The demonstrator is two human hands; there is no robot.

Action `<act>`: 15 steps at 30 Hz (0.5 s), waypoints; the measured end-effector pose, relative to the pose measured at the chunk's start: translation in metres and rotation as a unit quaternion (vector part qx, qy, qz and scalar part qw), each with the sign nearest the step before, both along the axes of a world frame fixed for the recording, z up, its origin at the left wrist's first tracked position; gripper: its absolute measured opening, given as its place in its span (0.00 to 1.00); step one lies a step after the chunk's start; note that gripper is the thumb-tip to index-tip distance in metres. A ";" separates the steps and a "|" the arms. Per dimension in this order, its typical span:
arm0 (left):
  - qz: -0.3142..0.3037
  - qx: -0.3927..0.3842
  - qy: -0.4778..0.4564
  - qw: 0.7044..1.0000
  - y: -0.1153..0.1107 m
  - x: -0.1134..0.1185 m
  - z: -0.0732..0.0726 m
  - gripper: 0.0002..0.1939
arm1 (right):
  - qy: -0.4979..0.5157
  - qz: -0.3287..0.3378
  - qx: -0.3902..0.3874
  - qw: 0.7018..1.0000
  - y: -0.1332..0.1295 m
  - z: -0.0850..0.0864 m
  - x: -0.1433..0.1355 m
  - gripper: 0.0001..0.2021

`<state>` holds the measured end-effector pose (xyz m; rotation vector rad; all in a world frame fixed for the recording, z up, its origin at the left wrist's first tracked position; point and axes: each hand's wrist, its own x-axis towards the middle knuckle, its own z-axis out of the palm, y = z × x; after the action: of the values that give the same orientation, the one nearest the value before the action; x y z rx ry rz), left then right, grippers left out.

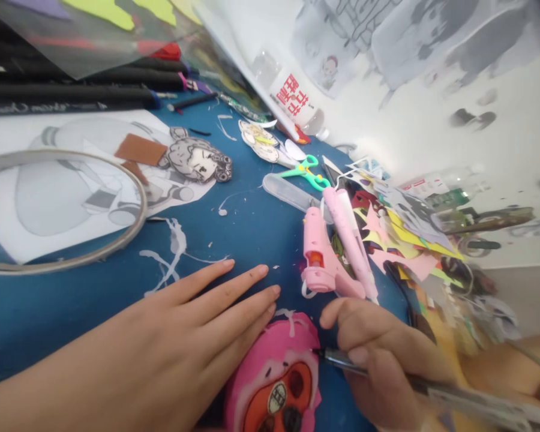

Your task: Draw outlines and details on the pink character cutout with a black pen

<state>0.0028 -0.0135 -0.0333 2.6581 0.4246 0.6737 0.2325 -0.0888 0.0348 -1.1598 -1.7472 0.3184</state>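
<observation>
A left hand [175, 330] lay nearest, palm down, its fingers straight, close together and grasping nothing, their lower edge against a pink rounded flat cutout [274, 351] with an orange-red mask-like patch. That cutout rested at the bottom of the view, between the two hands; the dark marks in its small white oval could not be read. On its other side, the right hand [382, 354] had its fingers clenched around a slender dark-tipped pen with a clear barrel [342, 361], the tip at the cutout's edge. Lettering on the barrel was too blurred to make out.

Just beyond stood out a pink plastic glue gun [317, 246], beside a long pink plastic bar [348, 234] and green-and-yellow scissors [302, 170]. To the left, a pale round hoop [141, 201] overlapped a white printed sheet [63, 240], near a grey paper head with an inked face [198, 161]. Farther back, one of several black markers [63, 95] bore white writing beginning "Touch", the rest unclear. A clear plastic bottle [292, 99] carried red Chinese characters that seemed to read 节节胜利.

The deep blue desk [243, 216] was streaked with whitish, glue-like strands [175, 240], and coloured paper scraps [400, 234] were heaped at its right. Beyond, blurred grey drawings [432, 36] showed on a white surface [432, 132].
</observation>
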 end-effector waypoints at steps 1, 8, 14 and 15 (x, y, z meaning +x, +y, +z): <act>-0.007 0.013 -0.003 1.000 0.004 -0.002 0.002 0.40 | 0.006 -0.007 0.033 0.999 0.002 -0.002 0.000 0.14; 0.005 0.151 -0.027 0.988 0.046 -0.010 0.028 0.26 | 0.022 -0.068 0.149 0.986 0.007 -0.001 0.002 0.10; 0.007 0.095 -0.044 0.994 0.058 -0.008 0.048 0.20 | 0.050 -0.090 0.166 0.981 0.008 0.001 0.003 0.11; 0.012 0.085 -0.050 0.995 0.058 -0.007 0.046 0.21 | 0.053 -0.095 0.167 0.980 0.008 0.000 0.003 0.11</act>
<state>-0.0039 0.0445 0.0132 2.7667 0.3872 0.8825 0.2355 -0.0804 0.0352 -1.0328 -1.5134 -0.0293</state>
